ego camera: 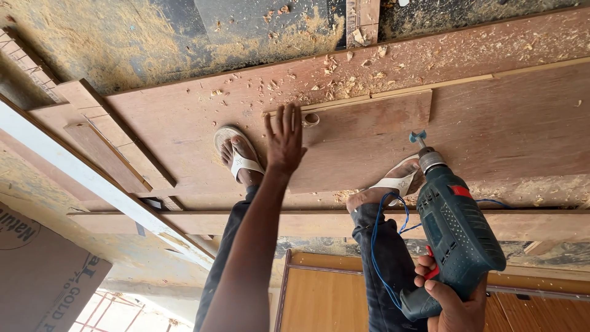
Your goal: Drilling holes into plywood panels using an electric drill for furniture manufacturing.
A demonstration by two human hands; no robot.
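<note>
As the pictures stand, I report the drilling step thus:

Left hand: the left hand is open, fingers spread, palm flat on the left end of the panel, just beside a round bored hole.

Right hand: the right hand is closed round the grip of the drill, near right, finger at the red trigger.

Drill: its flat bit points at the right part of the panel; I cannot tell whether the tip touches the wood. A blue cord loops from it across the leg.

Panel: it lies on a larger board, a thin strip along its far edge, shavings beyond.

Feet: a sandalled left foot stands on the board; the right foot sits close by the bit.

Judgement, method: I would keep the bit square to the face, start slowly, and press steadily.

Judgement, hazard: I would draw the right foot and cord away from the bit, and keep the left palm bearing down well apart from it.
</note>
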